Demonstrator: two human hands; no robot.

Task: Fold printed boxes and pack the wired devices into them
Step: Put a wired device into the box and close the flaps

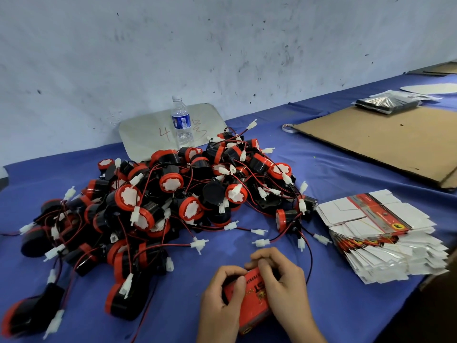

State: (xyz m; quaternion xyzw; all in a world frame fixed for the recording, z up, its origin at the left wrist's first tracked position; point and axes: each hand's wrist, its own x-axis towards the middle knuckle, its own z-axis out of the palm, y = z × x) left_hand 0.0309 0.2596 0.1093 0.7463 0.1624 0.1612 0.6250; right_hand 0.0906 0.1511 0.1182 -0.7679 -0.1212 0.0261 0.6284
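We grip a red printed box [252, 308] in our left hand [220, 300] and right hand [286, 288]. The wired devices [158, 206] are heaped beyond it, and the flat boxes [385, 233] are stacked to the right.

The device heap [158, 206] lies left of the flat box stack [385, 233], bottle [181, 122] behind it.

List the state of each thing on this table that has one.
red box: folded into shape, held in both hands.
left hand: gripping the box's left side.
right hand: gripping its right side.
wired devices: loose, heaped, unpacked.
box blanks: flat, stacked.
water bottle: upright, capped.
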